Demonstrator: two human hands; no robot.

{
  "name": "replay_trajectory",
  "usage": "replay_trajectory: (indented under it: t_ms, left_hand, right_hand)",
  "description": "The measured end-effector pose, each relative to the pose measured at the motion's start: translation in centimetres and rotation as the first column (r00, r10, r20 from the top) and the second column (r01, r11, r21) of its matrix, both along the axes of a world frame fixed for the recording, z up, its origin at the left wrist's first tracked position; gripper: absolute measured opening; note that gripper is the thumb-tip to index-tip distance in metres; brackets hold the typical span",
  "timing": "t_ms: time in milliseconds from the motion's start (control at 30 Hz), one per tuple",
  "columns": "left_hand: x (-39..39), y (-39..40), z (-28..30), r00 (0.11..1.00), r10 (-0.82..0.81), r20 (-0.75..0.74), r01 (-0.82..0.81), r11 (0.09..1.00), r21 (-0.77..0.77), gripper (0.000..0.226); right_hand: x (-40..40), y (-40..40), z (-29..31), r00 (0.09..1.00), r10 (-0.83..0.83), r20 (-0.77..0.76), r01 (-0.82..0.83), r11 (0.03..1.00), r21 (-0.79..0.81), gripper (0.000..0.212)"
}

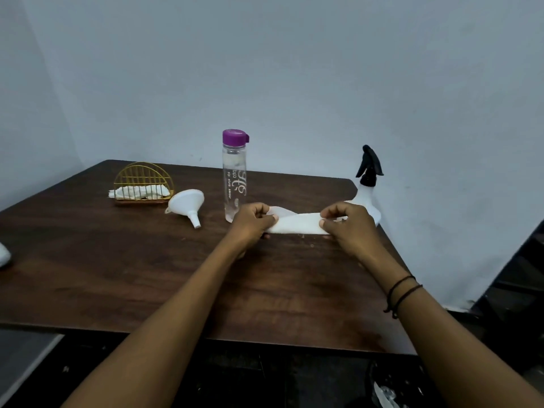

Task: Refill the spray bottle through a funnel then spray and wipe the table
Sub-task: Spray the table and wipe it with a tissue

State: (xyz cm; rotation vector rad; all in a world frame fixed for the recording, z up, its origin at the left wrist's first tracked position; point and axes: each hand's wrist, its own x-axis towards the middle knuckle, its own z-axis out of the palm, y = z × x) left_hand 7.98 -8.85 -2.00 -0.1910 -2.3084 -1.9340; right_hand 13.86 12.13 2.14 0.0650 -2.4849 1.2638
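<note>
The table (147, 275) fills the lower and middle frame: a dark wood-grain slab with a smooth, faintly glossy top and rounded corners, hard enough to take firm wiping pressure. Right of centre, the spray bottle (368, 198) stands near the table's right edge, a white plastic body flaring wide at the base with a black trigger head; it looks light, rigid and somewhat slick, best taken round the narrow neck under the trigger. At centre the water bottle (234, 178) stands upright, a tall clear cylinder with a purple cap, stiff and probably heavier for what liquid it holds. In the left middle, a gold wire holder (143, 184) with a half-round profile keeps crumpled white napkins (138, 192). Just right of it the funnel (186, 205) lies on its side, white plastic, rigid and light, spout pointing toward the viewer. The cloth (294, 224), a white folded strip, sits just in front of the spray bottle, stretched between both hands just above the tabletop; it seems soft, limp and light, likely to sag unless pinched at its ends. The left hand (252, 223) has fingers curled and clamped on the cloth's left end, and the right hand (347, 226) pinches the right end between thumb and fingers.
</note>
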Motion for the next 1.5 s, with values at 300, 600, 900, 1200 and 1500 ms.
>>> replay_trajectory:
  t_ms: [300, 600, 900, 1200, 1500]
  left_hand:
    - [-1.4, 1.1, -0.7, 0.999, -0.003, -0.052, -0.015, 0.933, -0.360, 0.016]
    - [-3.2, 1.0, -0.3, 0.967, -0.160, -0.196, 0.013, 0.804, -0.595, 0.020]
    - [-2.9, -0.3, -0.8, 0.930, 0.015, -0.367, -0.224, 0.815, -0.535, 0.013]
    - [-3.4, 0.8, -1.1, 0.924, -0.107, -0.367, -0.156, 0.772, -0.617, 0.017]
    - [-4.4, 0.5, -0.9, 0.891, -0.031, -0.452, -0.249, 0.800, -0.546, 0.022]
  right_hand:
    - [0.8, 0.0, -2.3, 0.990, 0.046, 0.133, -0.086, 0.944, 0.320, 0.011]
    - [-0.5, -2.1, -2.9, 0.981, 0.183, 0.069, -0.180, 0.713, 0.677, 0.029]
    - [-2.3, -3.5, -3.8, 0.941, 0.273, 0.201, -0.326, 0.562, 0.761, 0.054]
    - [-4.5, -2.4, -3.7, 0.983, 0.044, 0.176, -0.170, 0.568, 0.805, 0.045]
    - [-0.4, -6.6, -3.7, 0.948, 0.241, 0.207, -0.306, 0.511, 0.803, 0.056]
